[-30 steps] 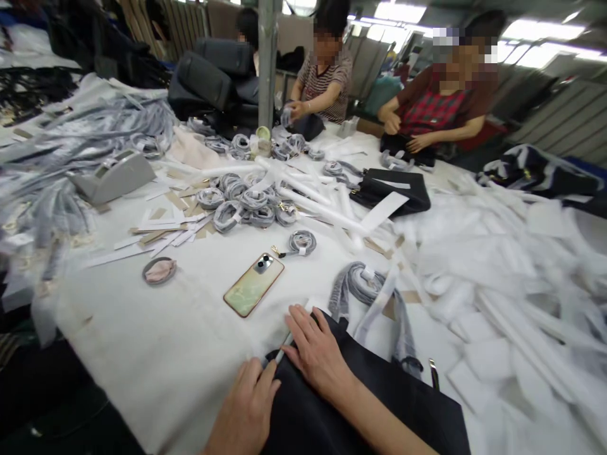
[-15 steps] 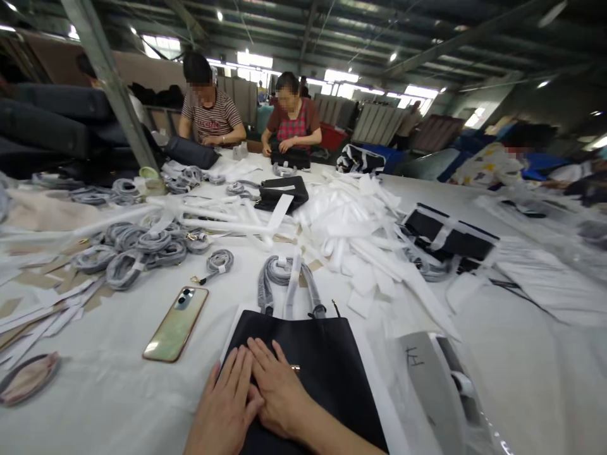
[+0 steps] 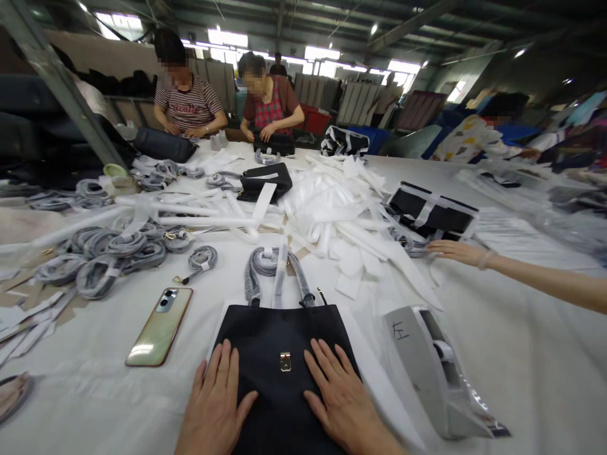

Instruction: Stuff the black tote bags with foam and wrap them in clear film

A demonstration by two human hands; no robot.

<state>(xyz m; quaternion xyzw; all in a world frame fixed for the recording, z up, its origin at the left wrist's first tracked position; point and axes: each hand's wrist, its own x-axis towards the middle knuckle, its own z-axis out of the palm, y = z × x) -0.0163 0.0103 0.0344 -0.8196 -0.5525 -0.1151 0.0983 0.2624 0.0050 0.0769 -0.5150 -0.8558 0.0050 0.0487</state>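
A black handbag [image 3: 279,335] with a small gold clasp [image 3: 285,361] lies flat on the white table right in front of me. Its handles [image 3: 272,275], wrapped in grey, point away from me. My left hand [image 3: 215,404] rests flat on the bag's left side, fingers spread. My right hand [image 3: 339,398] rests flat on its right side, fingers spread too. Neither hand holds anything.
A phone [image 3: 160,325] lies left of the bag and a grey tape dispenser [image 3: 436,373] right of it. Coiled grey straps [image 3: 109,253] and white foam strips [image 3: 341,215] cover the middle. Another person's hand [image 3: 455,251] reaches in from the right. Two co-workers handle bags at the far side.
My hands, which lay together on the bag's left part, have moved apart to either side of the clasp. A co-worker's arm has come in from the right.
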